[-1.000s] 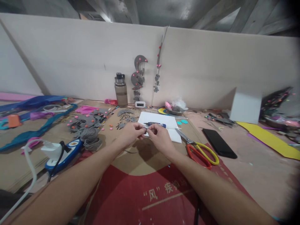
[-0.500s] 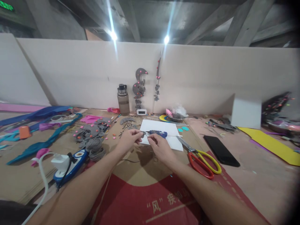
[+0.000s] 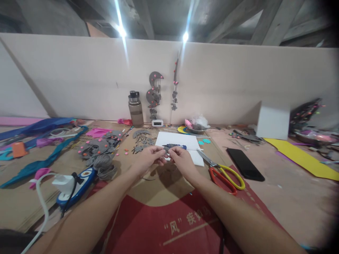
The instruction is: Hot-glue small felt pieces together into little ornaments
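The head view shows one small grey felt cut-out (image 3: 166, 150), pinched between both hands above the table's middle, at the near edge of one white sheet (image 3: 182, 141). One pair of red-and-yellow scissors (image 3: 225, 175) lies just right. The left hand (image 3: 148, 159) and right hand (image 3: 181, 160) meet fingertip to fingertip, forearms converging.

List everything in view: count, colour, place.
small piece: one, grey, pinched between both hands
white sheet: one, behind the hands
glue gun: one, blue, on the sheet
scissors: one, red and yellow handles, right of the hands
phone: one, black, right of the scissors
bottle: one, brownish, by the wall
cord coil: one, grey, left of the hands
power strip: one, blue, near left
left hand: one, pinching
right hand: one, pinching
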### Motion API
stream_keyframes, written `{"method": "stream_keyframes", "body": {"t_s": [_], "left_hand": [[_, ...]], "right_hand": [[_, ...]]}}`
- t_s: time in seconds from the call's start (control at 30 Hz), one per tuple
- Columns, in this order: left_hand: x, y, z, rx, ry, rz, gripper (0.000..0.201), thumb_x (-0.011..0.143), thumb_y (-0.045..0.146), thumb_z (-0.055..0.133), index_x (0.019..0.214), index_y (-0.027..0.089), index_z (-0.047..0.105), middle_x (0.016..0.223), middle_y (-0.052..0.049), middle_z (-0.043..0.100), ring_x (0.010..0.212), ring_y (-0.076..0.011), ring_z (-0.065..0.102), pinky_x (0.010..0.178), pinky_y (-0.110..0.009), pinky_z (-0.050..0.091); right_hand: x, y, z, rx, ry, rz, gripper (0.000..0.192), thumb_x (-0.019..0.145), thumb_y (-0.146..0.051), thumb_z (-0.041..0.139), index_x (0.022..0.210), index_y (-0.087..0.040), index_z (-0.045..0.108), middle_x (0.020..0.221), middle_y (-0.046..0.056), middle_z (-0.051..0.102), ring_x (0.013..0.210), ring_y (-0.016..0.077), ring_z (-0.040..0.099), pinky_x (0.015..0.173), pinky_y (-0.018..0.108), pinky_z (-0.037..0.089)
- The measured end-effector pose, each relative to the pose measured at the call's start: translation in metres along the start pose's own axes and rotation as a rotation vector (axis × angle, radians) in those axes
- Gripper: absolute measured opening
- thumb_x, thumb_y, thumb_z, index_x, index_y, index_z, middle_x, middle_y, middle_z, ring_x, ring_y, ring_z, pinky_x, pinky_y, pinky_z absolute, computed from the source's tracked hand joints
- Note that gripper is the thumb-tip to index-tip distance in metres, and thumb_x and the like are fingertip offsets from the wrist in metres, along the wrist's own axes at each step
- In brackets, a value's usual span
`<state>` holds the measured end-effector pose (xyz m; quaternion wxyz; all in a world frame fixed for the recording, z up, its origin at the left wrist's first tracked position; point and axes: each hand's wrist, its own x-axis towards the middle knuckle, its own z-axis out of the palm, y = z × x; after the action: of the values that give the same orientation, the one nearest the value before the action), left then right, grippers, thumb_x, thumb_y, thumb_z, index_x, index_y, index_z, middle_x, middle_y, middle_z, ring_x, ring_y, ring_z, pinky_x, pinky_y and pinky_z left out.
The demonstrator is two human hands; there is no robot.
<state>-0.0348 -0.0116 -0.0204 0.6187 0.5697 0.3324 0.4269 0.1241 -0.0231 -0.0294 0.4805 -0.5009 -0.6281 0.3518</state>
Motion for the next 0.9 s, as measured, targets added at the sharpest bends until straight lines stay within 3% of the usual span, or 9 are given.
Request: {"method": "stream_keyframes", "body": {"t_s": [0.2,0.33,0.63,0.7,0.8,0.9], "left_hand": [[-0.002,0.006,0.003,0.156,0.114,0.04,0.023,0.072,0.032,0.065,0.08,0.011,0.063,0.06,-0.002,0.06,0.053,-0.0101,0.054,0.054,-0.023,0.044],[-0.001,0.006,0.001,0.21,0.248,0.092,0.021,0.072,0.03,0.064,0.082,0.012,0.062,0.063,-0.002,0.061,0.055,-0.0102,0.054,0.054,-0.021,0.043],[0.001,0.005,-0.011,0.427,0.423,0.241,0.023,0.072,0.032,0.062,0.086,0.014,0.066,0.067,-0.003,0.062,0.061,-0.0128,0.056,0.058,-0.024,0.043],[0.002,0.004,-0.011,0.332,0.404,0.255,0.022,0.072,0.032,0.063,0.084,0.014,0.066,0.066,-0.002,0.062,0.059,-0.0116,0.055,0.058,-0.023,0.042],[0.006,0.0,-0.011,0.011,0.32,0.218,0.02,0.071,0.032,0.066,0.079,0.014,0.064,0.062,0.001,0.059,0.053,-0.0074,0.05,0.053,-0.019,0.039],[0.006,0.0,-0.008,-0.24,0.275,0.162,0.021,0.068,0.03,0.071,0.078,0.013,0.062,0.069,0.0,0.061,0.053,-0.0045,0.05,0.051,-0.016,0.039]], "right_hand": [[-0.001,0.0,0.003,0.084,-0.032,0.016,0.022,0.079,-0.038,0.051,0.079,-0.017,0.056,0.068,-0.002,0.056,0.057,0.0101,0.049,0.054,0.023,0.038],[-0.004,-0.003,0.004,0.054,-0.053,0.021,0.02,0.079,-0.036,0.052,0.082,-0.017,0.058,0.067,-0.003,0.056,0.058,0.0102,0.049,0.055,0.023,0.038],[-0.013,-0.013,0.008,-0.117,-0.095,-0.162,0.018,0.086,-0.03,0.047,0.078,-0.019,0.059,0.068,-0.002,0.058,0.063,0.0111,0.051,0.061,0.023,0.039],[-0.018,-0.018,0.008,-0.211,-0.12,-0.308,0.017,0.088,-0.026,0.045,0.082,-0.019,0.06,0.075,0.0,0.061,0.069,0.0121,0.053,0.066,0.024,0.04],[-0.025,-0.027,0.007,-0.448,-0.156,-0.581,0.018,0.09,-0.023,0.044,0.09,-0.019,0.062,0.088,0.005,0.063,0.084,0.0159,0.053,0.078,0.029,0.04],[-0.03,-0.03,0.007,-0.619,-0.158,-0.723,0.02,0.091,-0.024,0.042,0.094,-0.018,0.061,0.09,0.007,0.063,0.089,0.0181,0.051,0.082,0.032,0.038]]}}
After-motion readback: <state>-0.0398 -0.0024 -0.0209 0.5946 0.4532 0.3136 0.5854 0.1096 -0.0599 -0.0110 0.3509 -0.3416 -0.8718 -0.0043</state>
